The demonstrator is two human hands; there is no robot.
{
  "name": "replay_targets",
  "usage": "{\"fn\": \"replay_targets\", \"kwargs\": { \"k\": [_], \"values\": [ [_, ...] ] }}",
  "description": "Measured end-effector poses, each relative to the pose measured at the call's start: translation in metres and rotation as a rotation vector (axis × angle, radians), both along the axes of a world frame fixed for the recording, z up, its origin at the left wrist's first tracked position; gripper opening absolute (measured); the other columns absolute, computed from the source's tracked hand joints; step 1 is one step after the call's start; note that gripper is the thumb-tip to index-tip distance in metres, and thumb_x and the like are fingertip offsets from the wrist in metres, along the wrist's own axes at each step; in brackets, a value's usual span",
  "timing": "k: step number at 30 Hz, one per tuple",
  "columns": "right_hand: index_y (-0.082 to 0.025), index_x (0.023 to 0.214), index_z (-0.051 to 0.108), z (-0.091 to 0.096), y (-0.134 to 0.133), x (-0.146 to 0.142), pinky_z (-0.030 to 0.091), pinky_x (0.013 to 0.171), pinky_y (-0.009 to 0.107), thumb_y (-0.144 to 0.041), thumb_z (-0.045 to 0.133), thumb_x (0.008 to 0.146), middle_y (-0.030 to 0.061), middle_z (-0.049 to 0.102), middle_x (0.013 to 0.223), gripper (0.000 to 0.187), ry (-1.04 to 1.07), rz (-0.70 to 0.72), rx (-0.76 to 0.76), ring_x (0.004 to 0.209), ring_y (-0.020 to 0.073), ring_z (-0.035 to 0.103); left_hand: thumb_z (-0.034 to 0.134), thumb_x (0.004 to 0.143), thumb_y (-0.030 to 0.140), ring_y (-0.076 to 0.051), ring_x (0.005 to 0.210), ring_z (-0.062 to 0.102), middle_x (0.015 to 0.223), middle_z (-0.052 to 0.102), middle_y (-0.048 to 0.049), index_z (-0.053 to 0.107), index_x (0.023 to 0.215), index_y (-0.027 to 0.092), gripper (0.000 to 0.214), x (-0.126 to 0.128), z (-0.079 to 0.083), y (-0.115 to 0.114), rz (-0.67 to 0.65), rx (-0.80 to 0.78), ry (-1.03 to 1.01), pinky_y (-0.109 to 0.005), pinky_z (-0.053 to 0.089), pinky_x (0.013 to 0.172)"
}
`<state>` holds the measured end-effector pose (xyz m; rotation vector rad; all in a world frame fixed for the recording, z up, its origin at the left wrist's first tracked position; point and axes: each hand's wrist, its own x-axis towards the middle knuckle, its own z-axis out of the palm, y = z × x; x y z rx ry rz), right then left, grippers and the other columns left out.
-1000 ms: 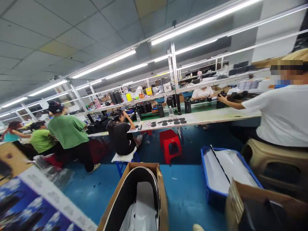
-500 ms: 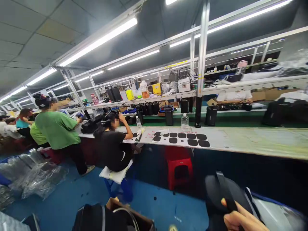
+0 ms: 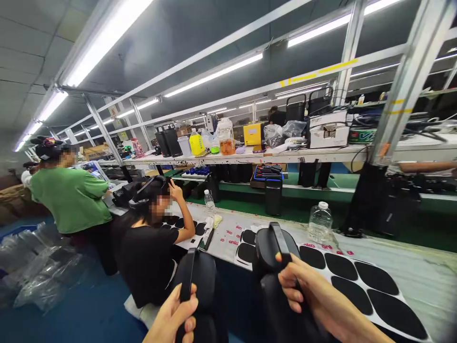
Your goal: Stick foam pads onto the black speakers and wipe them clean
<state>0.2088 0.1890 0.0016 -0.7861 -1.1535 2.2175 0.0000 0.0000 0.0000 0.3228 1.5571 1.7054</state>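
My left hand [image 3: 174,312] is closed around the strap handle of a black portable speaker [image 3: 206,281] at the bottom centre. My right hand [image 3: 303,283] grips the strap handle of a second black portable speaker [image 3: 262,255], held up in front of the bench edge. The lower parts of both speakers run into dark areas and are hard to make out. Behind and right of my right hand, a white sheet with rounded black pads [image 3: 376,277] lies on the bench [image 3: 424,267].
A person in black [image 3: 146,257] sits at the bench close on my left; a person in green [image 3: 67,190] stands beyond. A large clear bottle [image 3: 320,221] and a small bottle [image 3: 209,202] stand on the bench. Plastic bags [image 3: 46,267] lie on the floor.
The view has moved closer to the bench. My left hand with a speaker has come into view. My right hand, still holding its speaker, now appears further left and higher.
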Motion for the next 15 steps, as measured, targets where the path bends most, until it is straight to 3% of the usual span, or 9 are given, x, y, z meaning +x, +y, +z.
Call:
{"fn": "replay_targets", "kwargs": {
  "k": [5,9,12,15],
  "values": [
    [-0.019,0.104,0.046,0.010,0.077,-0.058,0.028,0.042,0.018,-0.028,0.064,0.061,-0.0091,0.041,0.059,0.047,0.016,0.072,-0.008,0.047,0.0050,0.031,0.083,0.062,0.030,-0.002,0.050,0.043,0.076,0.046,0.0051,0.058,0.092,0.017,0.042,-0.034,0.022,0.098,-0.055,0.079,0.083,-0.015,0.029,0.040],
    [-0.019,0.103,0.045,0.008,0.123,-0.106,0.029,0.041,0.018,-0.029,0.061,0.060,-0.0092,0.041,0.058,0.047,-0.015,0.121,0.005,0.047,0.0046,0.031,0.075,0.071,0.027,-0.002,0.056,0.045,0.083,0.045,0.0033,0.059,0.097,0.016,0.033,-0.070,0.033,0.171,-0.127,0.070,0.093,-0.015,0.030,0.044],
    [-0.021,0.103,0.045,0.006,0.151,-0.143,0.031,0.041,0.019,-0.030,0.058,0.062,-0.0093,0.041,0.059,0.044,-0.045,0.134,0.019,0.046,0.0050,0.032,0.071,0.073,0.023,-0.002,0.057,0.046,0.085,0.045,0.0024,0.058,0.097,0.015,0.028,-0.101,0.036,0.224,-0.204,0.052,0.067,-0.015,0.031,0.046],
    [-0.021,0.105,0.044,0.007,0.174,-0.177,0.030,0.040,0.018,-0.031,0.058,0.061,-0.0095,0.041,0.059,0.047,-0.053,0.056,0.000,0.045,0.0049,0.031,0.070,0.072,0.020,-0.003,0.056,0.046,0.084,0.044,0.0027,0.055,0.095,0.015,0.027,-0.130,0.030,0.270,-0.265,0.047,0.007,-0.016,0.032,0.047]
  ]
}}
